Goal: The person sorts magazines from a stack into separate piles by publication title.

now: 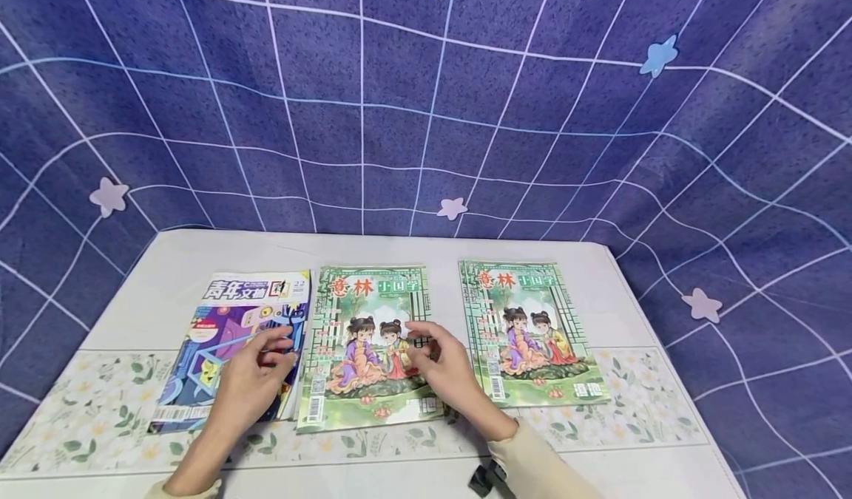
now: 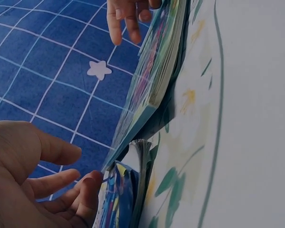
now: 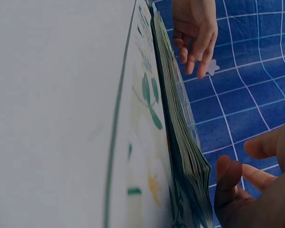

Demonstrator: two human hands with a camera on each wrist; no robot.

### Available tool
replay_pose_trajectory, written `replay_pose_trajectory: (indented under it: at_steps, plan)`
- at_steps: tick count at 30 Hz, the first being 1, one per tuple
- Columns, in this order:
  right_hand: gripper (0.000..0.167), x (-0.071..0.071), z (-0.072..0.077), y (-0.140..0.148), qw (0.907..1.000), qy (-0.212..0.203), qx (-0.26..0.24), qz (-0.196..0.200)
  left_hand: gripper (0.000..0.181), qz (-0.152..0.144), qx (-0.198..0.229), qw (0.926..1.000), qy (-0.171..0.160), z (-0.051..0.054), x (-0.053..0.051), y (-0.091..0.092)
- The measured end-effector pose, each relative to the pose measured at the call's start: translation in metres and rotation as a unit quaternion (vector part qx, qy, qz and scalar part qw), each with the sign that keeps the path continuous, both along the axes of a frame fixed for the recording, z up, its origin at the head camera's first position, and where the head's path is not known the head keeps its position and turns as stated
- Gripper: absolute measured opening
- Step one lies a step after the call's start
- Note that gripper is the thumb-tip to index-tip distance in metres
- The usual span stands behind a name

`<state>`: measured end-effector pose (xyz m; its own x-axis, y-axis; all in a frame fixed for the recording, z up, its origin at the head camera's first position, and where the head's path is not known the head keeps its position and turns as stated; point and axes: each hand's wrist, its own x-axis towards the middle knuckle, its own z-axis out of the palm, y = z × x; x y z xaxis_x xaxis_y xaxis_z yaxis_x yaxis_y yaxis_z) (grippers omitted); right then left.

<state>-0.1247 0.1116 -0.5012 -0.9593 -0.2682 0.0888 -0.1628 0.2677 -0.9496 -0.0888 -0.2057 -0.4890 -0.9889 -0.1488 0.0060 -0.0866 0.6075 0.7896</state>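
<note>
Three piles of magazines lie side by side. The left pile (image 1: 226, 318) has a purple and blue cover; the middle pile (image 1: 362, 358) and right pile (image 1: 539, 329) share a green cover with two drawn children in robes. My left hand (image 1: 249, 381) hovers over the right part of the purple pile, its fingers loosely bent and holding nothing. Over the right edge of the middle pile is my right hand (image 1: 449, 373), thumb and fingers apart with nothing between them. In the left wrist view, the left hand (image 2: 38, 180) is beside the purple pile's edge (image 2: 121, 194).
The white table (image 1: 393, 251) carries a floral band (image 1: 100, 403) across its front part. Blue gridded cloth (image 1: 399, 137) with star shapes rises behind and at both sides. A small black object (image 1: 482, 480) shows by the right sleeve (image 1: 532, 462).
</note>
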Motion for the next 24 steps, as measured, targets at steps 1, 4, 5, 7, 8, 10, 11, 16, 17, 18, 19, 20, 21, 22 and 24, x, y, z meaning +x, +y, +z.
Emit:
replay_pose_trajectory:
  at_steps: [1,4,5,7,8,10,11,16,17,18,19,20,21,22,24]
  plan:
    - [0.045,-0.001,-0.001,0.001,1.0,0.001,0.0,-0.001,0.048,-0.002,0.004,1.0,-0.005,0.0,0.0,0.0]
    - [0.046,-0.002,-0.003,0.005,1.0,0.002,-0.002,-0.007,0.048,-0.008,0.013,0.9998,-0.014,0.0,0.001,0.002]
    - [0.046,-0.003,-0.004,0.006,1.0,0.003,-0.004,-0.008,0.048,-0.01,0.014,0.9998,-0.013,0.0,0.0,0.003]
    - [0.045,-0.003,-0.005,0.007,0.9999,0.005,-0.003,-0.012,0.048,-0.01,0.014,0.9998,-0.01,0.0,0.0,0.005]
    - [0.045,-0.003,-0.005,0.007,0.9999,0.006,-0.003,-0.014,0.048,-0.01,0.014,0.9998,-0.009,0.0,-0.001,0.005]
    - [0.045,-0.004,-0.006,0.008,0.9998,0.007,0.0,-0.019,0.047,-0.01,0.011,0.9999,-0.004,-0.001,-0.001,0.006]
    - [0.045,-0.003,-0.006,0.009,0.9998,0.007,0.0,-0.021,0.047,-0.009,0.008,0.9999,-0.002,-0.001,-0.002,0.007]
    - [0.044,-0.004,-0.005,0.009,0.999,0.005,0.006,-0.044,0.046,-0.014,0.012,0.9998,-0.003,-0.004,-0.004,0.01]
    - [0.043,-0.004,-0.005,0.009,0.9987,0.006,0.006,-0.05,0.046,-0.016,0.014,0.9998,-0.004,-0.005,-0.004,0.01]
    - [0.043,-0.004,-0.005,0.01,0.9983,0.008,0.009,-0.057,0.046,-0.018,0.016,0.9997,-0.005,-0.005,-0.004,0.01]
    - [0.042,-0.005,-0.005,0.01,0.9978,0.011,0.012,-0.064,0.045,-0.019,0.019,0.9996,-0.006,-0.006,-0.003,0.011]
    - [0.042,-0.005,-0.005,0.01,0.9974,0.012,0.014,-0.069,0.044,-0.021,0.019,0.9996,-0.004,-0.007,-0.003,0.011]
    - [0.042,-0.006,-0.006,0.011,0.9971,0.013,0.016,-0.074,0.044,-0.022,0.019,0.9996,-0.004,-0.008,-0.003,0.011]
    - [0.042,-0.006,-0.006,0.011,0.9966,0.013,0.022,-0.078,0.044,-0.023,0.019,0.9995,-0.004,-0.008,-0.003,0.011]
    - [0.043,-0.007,-0.008,0.012,0.9957,0.014,0.037,-0.084,0.044,-0.025,0.019,0.9995,-0.007,-0.009,-0.003,0.011]
